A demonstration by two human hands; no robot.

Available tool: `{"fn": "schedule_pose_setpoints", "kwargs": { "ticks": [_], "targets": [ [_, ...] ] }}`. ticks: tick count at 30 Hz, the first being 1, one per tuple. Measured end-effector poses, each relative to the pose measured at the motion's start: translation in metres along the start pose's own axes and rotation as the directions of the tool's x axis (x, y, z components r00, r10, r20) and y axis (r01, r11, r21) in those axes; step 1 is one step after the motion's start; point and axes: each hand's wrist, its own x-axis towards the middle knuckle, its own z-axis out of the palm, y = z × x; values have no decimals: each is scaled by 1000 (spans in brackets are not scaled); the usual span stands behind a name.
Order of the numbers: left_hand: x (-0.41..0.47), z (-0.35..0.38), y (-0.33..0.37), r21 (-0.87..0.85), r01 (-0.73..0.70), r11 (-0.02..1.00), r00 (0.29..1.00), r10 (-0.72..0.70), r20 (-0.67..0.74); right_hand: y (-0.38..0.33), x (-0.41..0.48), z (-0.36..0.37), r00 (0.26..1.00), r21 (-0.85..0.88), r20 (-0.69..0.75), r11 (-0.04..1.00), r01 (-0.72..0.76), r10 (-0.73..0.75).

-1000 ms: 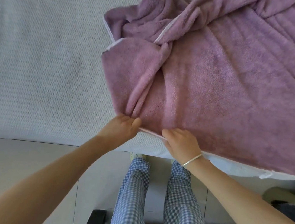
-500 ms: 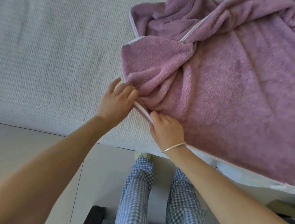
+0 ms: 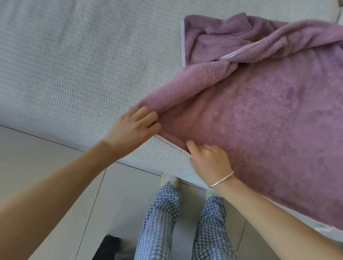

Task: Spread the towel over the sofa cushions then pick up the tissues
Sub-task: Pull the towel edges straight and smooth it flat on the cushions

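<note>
A purple towel [image 3: 275, 111] with a pale trim lies on the right half of the white textured sofa cushion [image 3: 68, 54]. Its far left part is bunched and folded over. My left hand [image 3: 133, 128] grips a folded-over corner of the towel at its near left end. Just to the right, my right hand [image 3: 207, 159], with a bracelet on the wrist, pinches the trimmed near edge. No tissues are in view.
The sofa's front edge runs across the frame above a pale tiled floor [image 3: 12, 165]. My legs in blue checked trousers [image 3: 159, 231] stand against the sofa front. A dark object [image 3: 103, 252] sits on the floor at the bottom.
My left hand has pulled the towel's folded corner out to the left, stretching it into a point. The right hand has kept its hold on the near edge. The camera has shifted left.
</note>
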Motion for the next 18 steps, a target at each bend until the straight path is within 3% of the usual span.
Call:
{"fn": "schedule_pose_setpoints", "kwargs": {
  "ticks": [3, 7, 11, 13, 15, 18],
  "targets": [
    [-31, 0, 14, -79, 46, 996, 997, -40, 69, -12, -11, 4, 998, -33, 58, 999, 12, -10],
    [-49, 21, 31, -100, 236, 967, 959, -215, 183, -17, -13, 21, 993, -71, 111, 997, -36, 44],
    [-50, 33, 23, 40, 486, 873, 857, -485, 171, -29, 2, 26, 992, -99, 125, 995, -12, 25],
    [-50, 32, 10, -24, 598, 801, 790, -584, 185, -40, 14, 27, 995, -49, 99, 999, -22, 27],
    [-46, 27, -6, -80, 593, 801, 804, -583, 116, -50, 25, 24, 999, 14, 29, 1000, -26, 26],
    [-43, 10, -26, 17, 479, 877, 877, -479, -27, -58, 31, 20, 999, 59, -49, 998, 19, -16]
  ]
}}
